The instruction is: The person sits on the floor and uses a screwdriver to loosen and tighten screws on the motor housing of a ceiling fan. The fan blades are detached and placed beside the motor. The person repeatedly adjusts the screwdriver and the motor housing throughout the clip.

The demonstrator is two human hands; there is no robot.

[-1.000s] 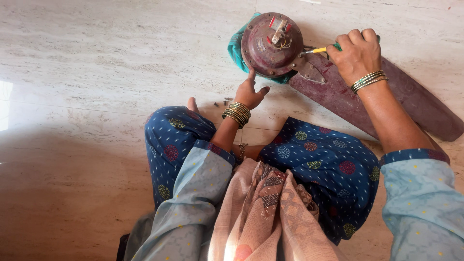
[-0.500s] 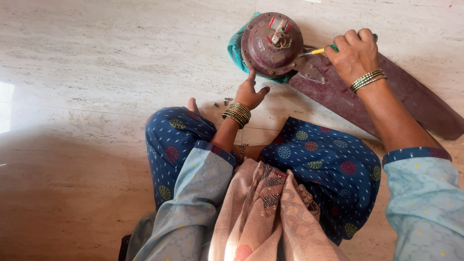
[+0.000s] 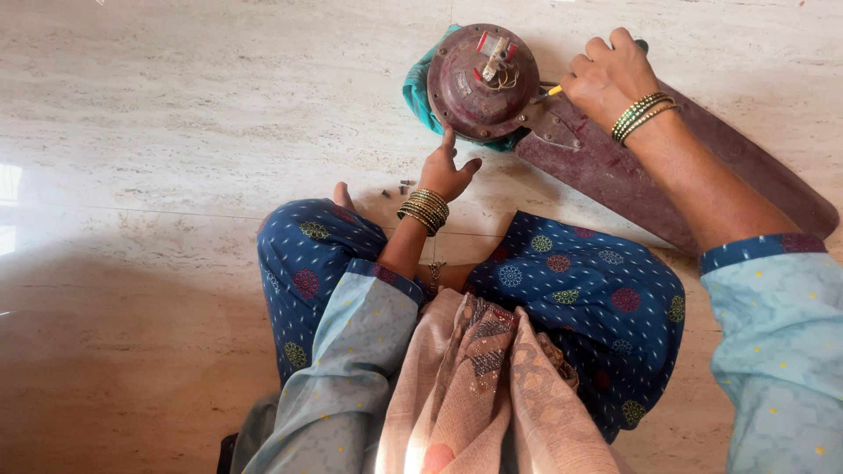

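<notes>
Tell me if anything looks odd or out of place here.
A ceiling fan motor lies on the floor with one blade attached and bare wires on top. Loose screws lie scattered on the tile beside the left hand.

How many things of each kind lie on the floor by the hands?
Fan motor: 1
Fan blade: 1
Teal cloth: 1
Screwdriver in the right hand: 1
Loose screws near the left hand: about 3
Total: about 7

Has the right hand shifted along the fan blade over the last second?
No. The right hand grips the screwdriver at the same spot by the blade bracket, next to the fan motor, as before. Any apparent drift matches slight camera motion.
</notes>
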